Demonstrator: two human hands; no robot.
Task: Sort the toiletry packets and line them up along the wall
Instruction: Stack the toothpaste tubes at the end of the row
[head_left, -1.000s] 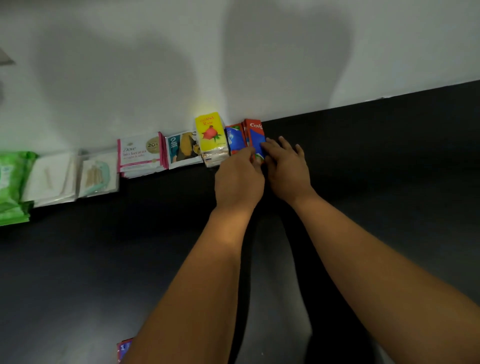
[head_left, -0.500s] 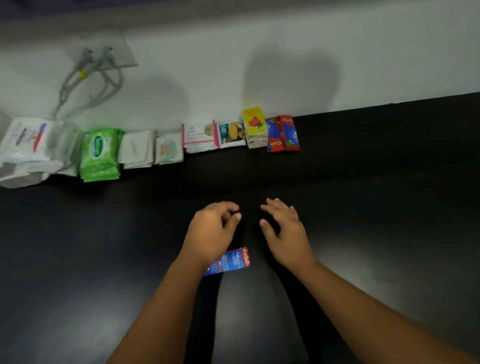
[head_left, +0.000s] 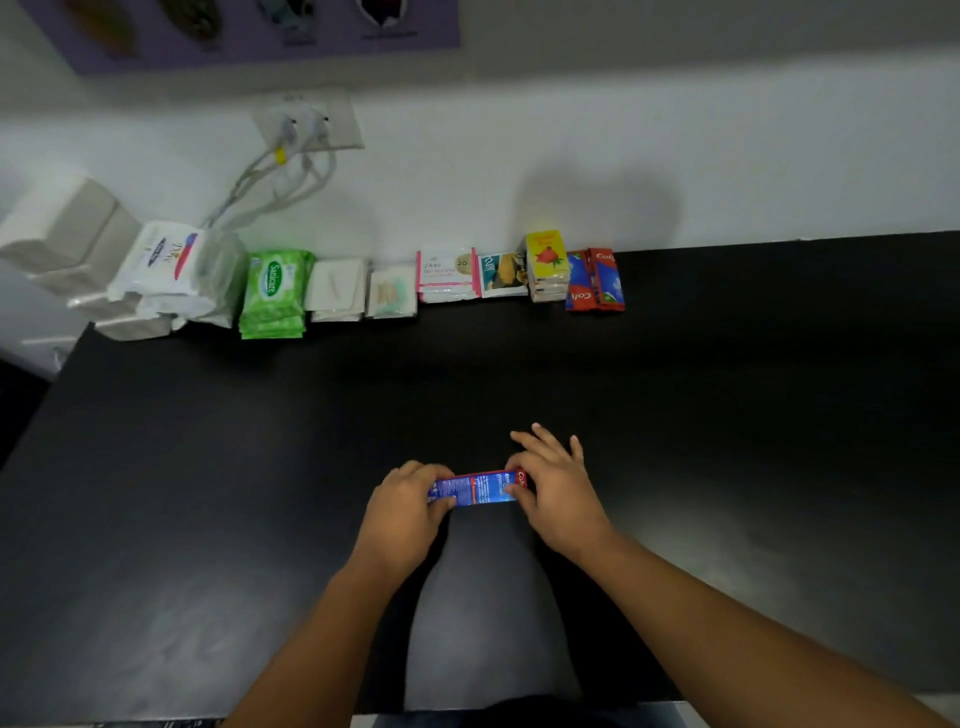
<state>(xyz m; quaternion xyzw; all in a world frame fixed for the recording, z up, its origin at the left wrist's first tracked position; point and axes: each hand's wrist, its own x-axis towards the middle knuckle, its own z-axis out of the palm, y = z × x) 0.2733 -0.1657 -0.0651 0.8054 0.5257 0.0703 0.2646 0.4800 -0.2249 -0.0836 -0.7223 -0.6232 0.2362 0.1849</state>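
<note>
A blue packet (head_left: 478, 487) is pinched at its ends by the left hand (head_left: 402, 512) and right hand (head_left: 558, 493) on the counter (head_left: 208, 467), well apart from the wall (head_left: 727, 156).

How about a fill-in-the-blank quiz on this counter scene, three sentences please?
The left hand and right hand hold a toothpaste packet near the front of the ____ counter.
The wipes pack against the wall is coloured ____.
The red toothpaste packets stand beside a ____ rose-printed packet.
Missing words: black; green; yellow.
</note>
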